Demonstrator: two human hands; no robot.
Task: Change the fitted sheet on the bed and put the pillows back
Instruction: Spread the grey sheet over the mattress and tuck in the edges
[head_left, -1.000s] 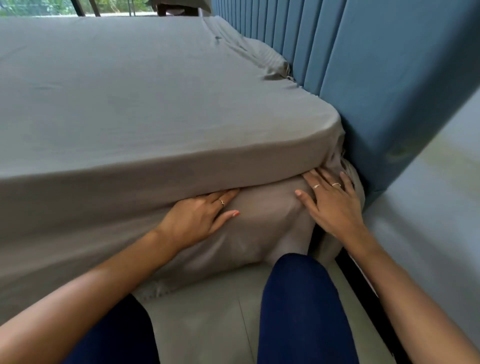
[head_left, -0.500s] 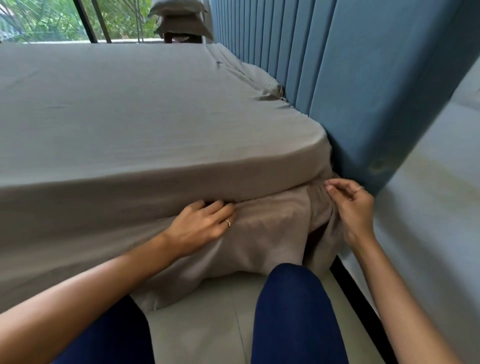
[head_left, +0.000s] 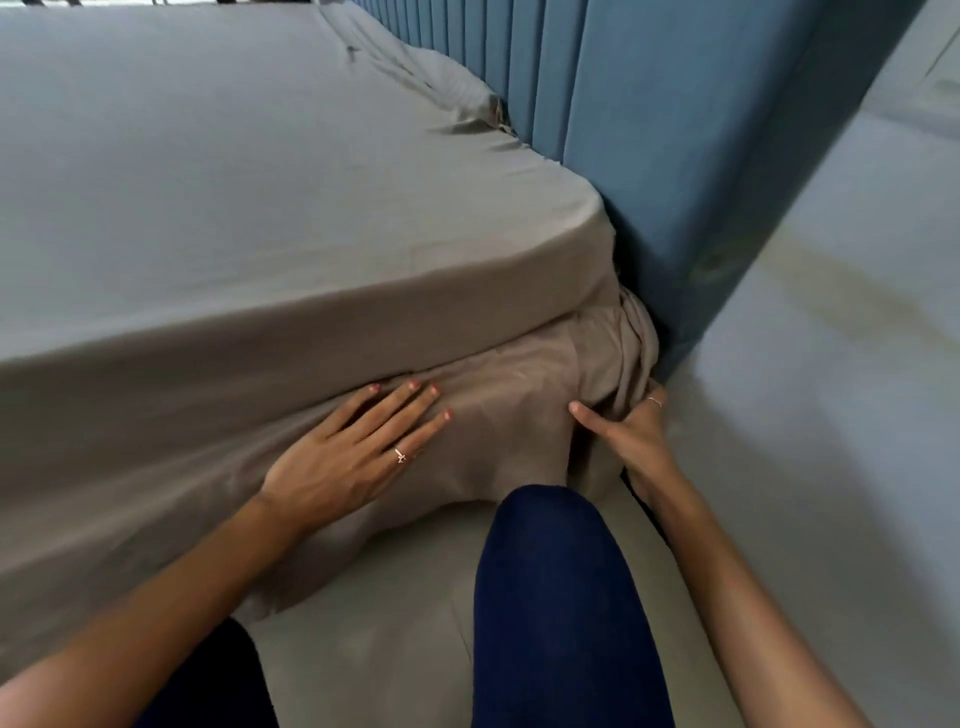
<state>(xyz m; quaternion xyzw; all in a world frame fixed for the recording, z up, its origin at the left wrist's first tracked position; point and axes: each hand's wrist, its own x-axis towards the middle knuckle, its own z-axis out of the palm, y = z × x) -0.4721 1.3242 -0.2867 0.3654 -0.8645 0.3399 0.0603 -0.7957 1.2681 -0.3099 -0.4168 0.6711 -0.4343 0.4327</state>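
Left hand (head_left: 353, 457) lies flat on the sheet (head_left: 260, 197); right hand (head_left: 631, 434) grips bunched corner fabric. A weak tuck may let the corner spring loose.

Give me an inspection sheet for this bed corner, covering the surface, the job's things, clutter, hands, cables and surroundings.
Surface: mattress top covered by a grey sheet, smooth apart from wrinkles near the headboard.
Job's things: fitted sheet is over the corner, but its loose hem hangs bunched below the mattress edge, not tucked. No pillows in view.
Clutter: nothing seen.
Hands: left hand lies flat, fingers straight, pressing the hanging fabric; right hand has a grip on the gathered folds at the corner.
Cables: nothing seen.
Surroundings: blue padded headboard right behind the corner; pale floor; the person's knee in dark blue trousers close to the bed.
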